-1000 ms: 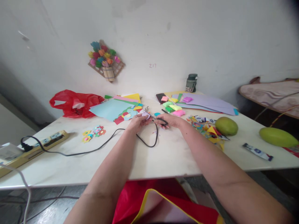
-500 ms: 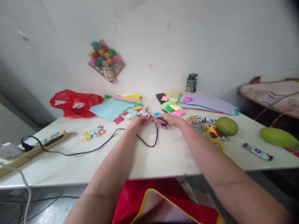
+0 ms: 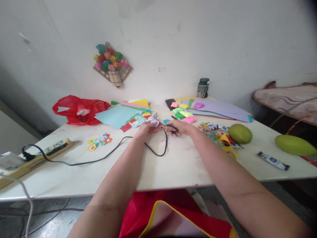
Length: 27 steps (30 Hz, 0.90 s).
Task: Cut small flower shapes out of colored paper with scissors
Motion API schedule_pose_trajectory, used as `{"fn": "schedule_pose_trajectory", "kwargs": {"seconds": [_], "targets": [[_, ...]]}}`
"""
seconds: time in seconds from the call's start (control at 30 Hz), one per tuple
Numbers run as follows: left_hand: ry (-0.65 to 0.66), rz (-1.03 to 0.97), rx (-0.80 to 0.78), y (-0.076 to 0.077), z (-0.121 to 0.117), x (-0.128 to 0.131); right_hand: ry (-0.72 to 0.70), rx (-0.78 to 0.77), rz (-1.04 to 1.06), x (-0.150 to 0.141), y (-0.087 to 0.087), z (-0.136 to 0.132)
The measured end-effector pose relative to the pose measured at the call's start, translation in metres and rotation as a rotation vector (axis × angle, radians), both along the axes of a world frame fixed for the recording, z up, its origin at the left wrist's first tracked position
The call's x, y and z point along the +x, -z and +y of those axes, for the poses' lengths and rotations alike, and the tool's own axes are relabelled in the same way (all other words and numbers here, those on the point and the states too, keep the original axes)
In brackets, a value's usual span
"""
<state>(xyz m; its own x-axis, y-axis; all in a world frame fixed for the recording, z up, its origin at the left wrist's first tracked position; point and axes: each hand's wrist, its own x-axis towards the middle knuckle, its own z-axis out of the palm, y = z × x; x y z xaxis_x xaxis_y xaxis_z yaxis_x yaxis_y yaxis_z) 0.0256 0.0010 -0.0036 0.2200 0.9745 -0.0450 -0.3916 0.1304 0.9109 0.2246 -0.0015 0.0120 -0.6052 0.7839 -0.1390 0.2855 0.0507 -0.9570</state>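
Observation:
At the middle of the table my left hand (image 3: 148, 130) pinches a small piece of pale purple paper (image 3: 154, 122). My right hand (image 3: 178, 127) is closed round the black handles of a pair of scissors (image 3: 159, 122), whose blades point up and left against the paper. Cut paper shapes (image 3: 133, 121) in red, green and light blue lie just left of my left hand. Packets of coloured clay (image 3: 184, 113) rest beyond my right hand. A black cable (image 3: 158, 155) loops on the table beneath both hands.
On the left are paper flowers (image 3: 99, 142), a power strip (image 3: 53, 150) and a red plastic bag (image 3: 80, 110). To the right lie paper scraps (image 3: 224, 140), two green mangoes (image 3: 240, 134) and a tube (image 3: 273, 161). Paper sheets (image 3: 223, 108) and a bottle (image 3: 203, 88) stand behind.
Both hands stay in nearly the same place. The scissors and the purple paper have shifted only slightly against each other.

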Motion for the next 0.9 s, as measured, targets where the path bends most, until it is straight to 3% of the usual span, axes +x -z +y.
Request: {"fn": "schedule_pose_trajectory", "kwargs": {"seconds": [0.63, 0.9], "targets": [[0.053, -0.009, 0.003, -0.002, -0.003, 0.000, -0.008, 0.020, -0.073, -0.001, -0.007, -0.008], [0.096, 0.034, 0.047, -0.003, -0.003, -0.005, 0.074, 0.411, -0.285, -0.003, -0.010, -0.004]]}}
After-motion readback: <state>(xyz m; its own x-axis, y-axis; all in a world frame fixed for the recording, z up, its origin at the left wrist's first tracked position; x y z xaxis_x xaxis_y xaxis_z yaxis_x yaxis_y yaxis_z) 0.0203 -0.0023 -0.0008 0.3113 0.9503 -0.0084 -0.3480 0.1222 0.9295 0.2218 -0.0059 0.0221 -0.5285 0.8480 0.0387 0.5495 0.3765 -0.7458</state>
